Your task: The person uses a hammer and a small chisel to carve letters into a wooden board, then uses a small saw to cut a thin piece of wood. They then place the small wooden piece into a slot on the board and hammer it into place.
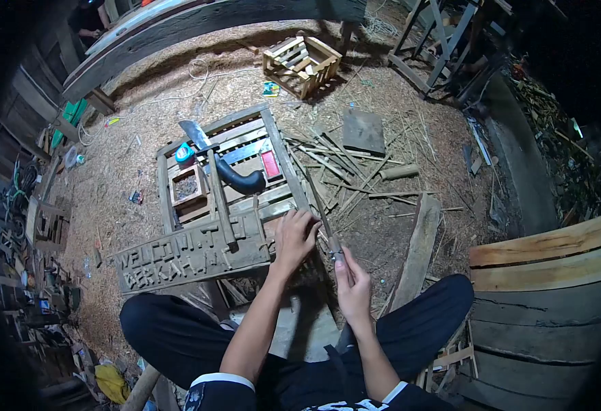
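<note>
My right hand (353, 284) is wrapped round the near end of a long, thin tool (334, 245) with a brownish shaft and a metal collar; its exact kind I cannot tell. My left hand (293, 236) is closed, fingertips pinched close to the shaft, over the edge of a slatted wooden table (283, 161). Left of it lies a dark board (191, 257) with raised letters made of stick pieces. Across the board and table rests a long wooden handle (220, 198). A broad blade (196, 133), a blue tape measure (185, 153) and a black curved object (239, 179) lie farther up.
On the table are a small wooden box of little pieces (187, 186) and a red container (270, 164). Scattered sticks (341, 168) and a long plank (418, 246) lie right of it. Beyond stands a slatted crate (302, 67); a person (90, 20) is at the far left.
</note>
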